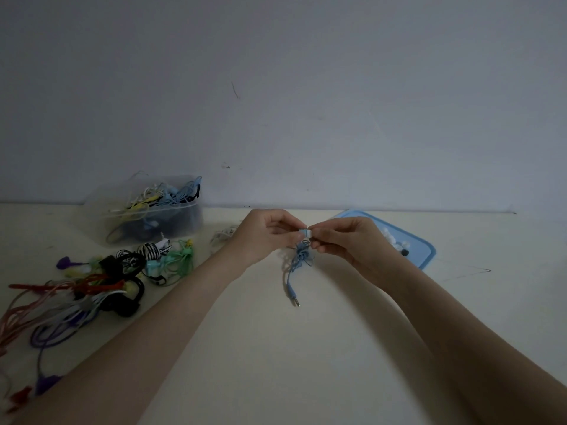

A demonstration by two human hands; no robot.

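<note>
Bare forearms reach out over the cream bench [306, 363]. Beyond them the blue earphone cable [302, 256] hangs in a loose bundle, its plug [296, 303] lowest, close to the bench. Above it the left hand [270, 233] pinches the blue earbud [303, 232], and the right hand [346, 239] pinches a white tip [310, 233] against it. Hold the bud steady and press the tip on straight, I would say. Farther off lie a blue lid [428, 256] and a clear box [153, 216] of earphones.
</note>
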